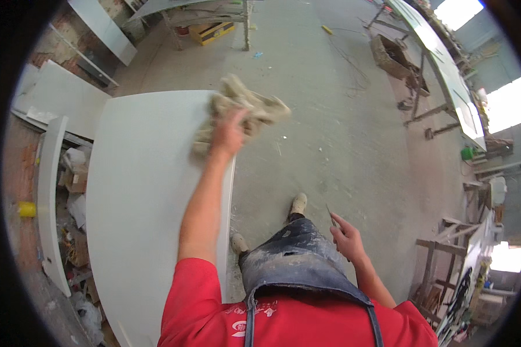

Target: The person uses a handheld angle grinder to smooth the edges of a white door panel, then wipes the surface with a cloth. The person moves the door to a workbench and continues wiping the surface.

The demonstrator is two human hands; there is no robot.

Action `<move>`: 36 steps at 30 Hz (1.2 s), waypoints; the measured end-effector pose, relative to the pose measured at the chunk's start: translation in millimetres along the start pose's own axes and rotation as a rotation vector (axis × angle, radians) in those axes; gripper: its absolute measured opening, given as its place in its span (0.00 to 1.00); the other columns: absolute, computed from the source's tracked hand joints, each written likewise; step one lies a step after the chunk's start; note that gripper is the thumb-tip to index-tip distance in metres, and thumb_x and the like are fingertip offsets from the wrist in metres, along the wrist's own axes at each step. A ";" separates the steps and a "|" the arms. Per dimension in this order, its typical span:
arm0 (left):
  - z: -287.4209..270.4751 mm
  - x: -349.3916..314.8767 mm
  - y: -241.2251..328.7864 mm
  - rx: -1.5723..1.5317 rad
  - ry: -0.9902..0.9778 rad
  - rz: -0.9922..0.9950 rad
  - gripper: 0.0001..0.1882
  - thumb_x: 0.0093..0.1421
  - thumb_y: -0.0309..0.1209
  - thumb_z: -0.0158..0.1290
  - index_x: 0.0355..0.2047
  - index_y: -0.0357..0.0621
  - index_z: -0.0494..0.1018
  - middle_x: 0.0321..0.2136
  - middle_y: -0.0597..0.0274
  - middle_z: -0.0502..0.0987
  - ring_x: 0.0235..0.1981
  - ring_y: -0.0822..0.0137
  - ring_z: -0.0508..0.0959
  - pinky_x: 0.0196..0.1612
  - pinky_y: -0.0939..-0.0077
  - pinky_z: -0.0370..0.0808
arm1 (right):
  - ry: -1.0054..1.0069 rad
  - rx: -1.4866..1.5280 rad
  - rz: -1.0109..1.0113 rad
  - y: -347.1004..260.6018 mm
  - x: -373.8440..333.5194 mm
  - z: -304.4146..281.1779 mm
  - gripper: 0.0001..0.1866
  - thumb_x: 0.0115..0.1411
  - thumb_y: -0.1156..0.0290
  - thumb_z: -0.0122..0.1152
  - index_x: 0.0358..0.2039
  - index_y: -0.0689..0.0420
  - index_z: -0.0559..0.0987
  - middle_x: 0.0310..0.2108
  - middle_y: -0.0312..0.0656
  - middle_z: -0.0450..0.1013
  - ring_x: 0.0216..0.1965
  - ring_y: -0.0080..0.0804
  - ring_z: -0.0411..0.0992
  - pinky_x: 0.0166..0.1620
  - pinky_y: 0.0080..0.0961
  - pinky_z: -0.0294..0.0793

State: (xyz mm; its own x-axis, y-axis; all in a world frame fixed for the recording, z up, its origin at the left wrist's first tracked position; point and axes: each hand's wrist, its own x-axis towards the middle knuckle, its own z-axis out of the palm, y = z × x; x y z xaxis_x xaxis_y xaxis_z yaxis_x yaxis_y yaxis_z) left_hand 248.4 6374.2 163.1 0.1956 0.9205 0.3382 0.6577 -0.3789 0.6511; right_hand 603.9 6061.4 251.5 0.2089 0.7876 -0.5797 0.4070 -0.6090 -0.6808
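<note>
My left hand (230, 136), slightly blurred, grips a crumpled beige rag (255, 108) at the far right corner of a large white panel (150, 191). Part of the rag lies on the panel's surface, and a loose end hangs out past its right edge. Over the floor, right of my apron, my right hand (348, 240) is closed around a slim knife (331, 216) whose narrow pointed blade sticks up and forward. Most of its handle is hidden in my fingers.
White boards (63, 98) lean at the left beside a shelf of clutter. Ahead stands a workbench (247, 26) with a yellow box (212, 33) beneath it. A long trestle table (446, 69) and a wooden trough (391, 56) stand far right; a rack (443, 247) is nearer.
</note>
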 end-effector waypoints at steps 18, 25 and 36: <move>153.3 26.2 260.5 -1.592 -0.034 -0.815 0.29 0.76 0.33 0.44 0.73 0.35 0.58 0.64 0.53 0.71 0.64 0.64 0.71 0.67 0.68 0.69 | -0.475 0.681 -0.242 -68.6 244.9 -107.3 0.39 0.65 0.59 0.67 0.70 0.56 0.61 0.60 0.44 0.69 0.51 0.37 0.76 0.47 0.37 0.81; 93.3 105.7 226.6 -0.540 -0.255 -0.404 0.26 0.72 0.39 0.54 0.65 0.36 0.70 0.62 0.49 0.76 0.69 0.52 0.68 0.69 0.60 0.67 | -0.605 0.984 -0.004 -117.1 315.3 -123.2 0.33 0.62 0.65 0.63 0.65 0.61 0.68 0.57 0.48 0.75 0.55 0.45 0.77 0.57 0.43 0.81; 4.6 108.1 61.0 0.724 -0.594 -0.693 0.29 0.64 0.41 0.60 0.61 0.38 0.72 0.62 0.46 0.72 0.70 0.40 0.64 0.68 0.47 0.67 | -0.320 1.124 0.324 -116.5 478.0 -208.3 0.29 0.67 0.61 0.56 0.66 0.60 0.69 0.60 0.52 0.75 0.58 0.54 0.75 0.62 0.53 0.76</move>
State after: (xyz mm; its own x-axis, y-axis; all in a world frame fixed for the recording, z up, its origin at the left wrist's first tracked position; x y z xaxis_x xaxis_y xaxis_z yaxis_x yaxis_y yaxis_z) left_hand 313.0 6451.0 236.2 -0.1841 0.8815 -0.4347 0.9815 0.1887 -0.0331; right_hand 841.7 6528.4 146.9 -0.1363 0.6216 -0.7714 -0.6559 -0.6402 -0.4000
